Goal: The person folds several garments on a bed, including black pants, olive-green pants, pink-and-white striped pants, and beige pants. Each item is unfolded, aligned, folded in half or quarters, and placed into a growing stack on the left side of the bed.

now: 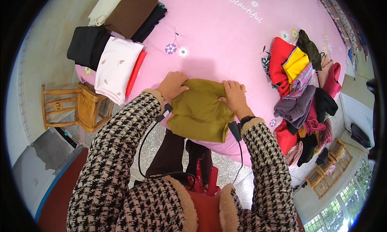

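Note:
An olive-green garment [197, 111], folded into a rough rectangle, lies at the near edge of the bed in front of me. Its lower part reaches over the edge toward my legs. My left hand [172, 86] grips its far left corner, the thumb on top of the cloth. At the far right corner, my right hand [235, 98] is closed on the fabric, its thumb pressing the upper face. The fingertips are partly hidden. Which kind of garment it is, I cannot tell.
A pink flowered sheet covers the bed [201, 38]. Folded clothes [121, 66] are stacked at the left, beside a wooden chair [86, 107]. Loose, mixed clothes [302, 95] heap up at the right. Black cables [139, 151] hang near both wrists.

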`<state>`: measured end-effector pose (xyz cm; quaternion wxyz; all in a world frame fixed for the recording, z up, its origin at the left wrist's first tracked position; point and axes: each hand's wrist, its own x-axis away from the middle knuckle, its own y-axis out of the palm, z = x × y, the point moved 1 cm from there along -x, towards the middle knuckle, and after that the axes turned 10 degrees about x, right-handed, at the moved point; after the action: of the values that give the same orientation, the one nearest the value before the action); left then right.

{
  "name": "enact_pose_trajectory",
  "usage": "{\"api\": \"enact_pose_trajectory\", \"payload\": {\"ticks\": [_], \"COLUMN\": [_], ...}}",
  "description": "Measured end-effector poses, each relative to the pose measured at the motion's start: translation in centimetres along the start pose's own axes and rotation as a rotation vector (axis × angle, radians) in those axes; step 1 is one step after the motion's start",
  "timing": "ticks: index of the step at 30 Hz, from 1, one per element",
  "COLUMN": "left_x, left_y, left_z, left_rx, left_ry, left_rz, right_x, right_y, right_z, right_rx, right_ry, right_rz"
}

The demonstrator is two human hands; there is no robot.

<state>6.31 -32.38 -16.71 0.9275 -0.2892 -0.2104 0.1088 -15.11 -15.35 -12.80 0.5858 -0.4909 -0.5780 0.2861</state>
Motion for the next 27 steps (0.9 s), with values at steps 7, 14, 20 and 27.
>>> {"api": "enact_pose_trajectory", "payload": {"ticks": [7, 14, 20, 27], "left_x": [-1.9, -2.8, -1.0, 4.9], "left_y": [-0.8, -2.3, -5.5, -3.5], "left_z": [-1.9, -0.7, 2.7, 5.9], "left_rx": [0.042, -0.044, -0.071, -0.178], "left_ry": [0.039, -0.026, 0.181, 0.321], "left_rz": [0.035, 0.004, 0.198, 0.309], "right_x": [-2.3, -2.9, 0.0, 5.5], "right_y": [-0.3, -1.2, -4.5, -2.9], "right_z": [1.8, 2.6, 2.2, 0.2], "right_rx": [-0.051, -0.018, -0.018, 0.036], "right_ry": [-0.06, -0.052, -0.09, -0.136], "right_rz": [-0.044, -0.05, 0.275, 0.541]}}
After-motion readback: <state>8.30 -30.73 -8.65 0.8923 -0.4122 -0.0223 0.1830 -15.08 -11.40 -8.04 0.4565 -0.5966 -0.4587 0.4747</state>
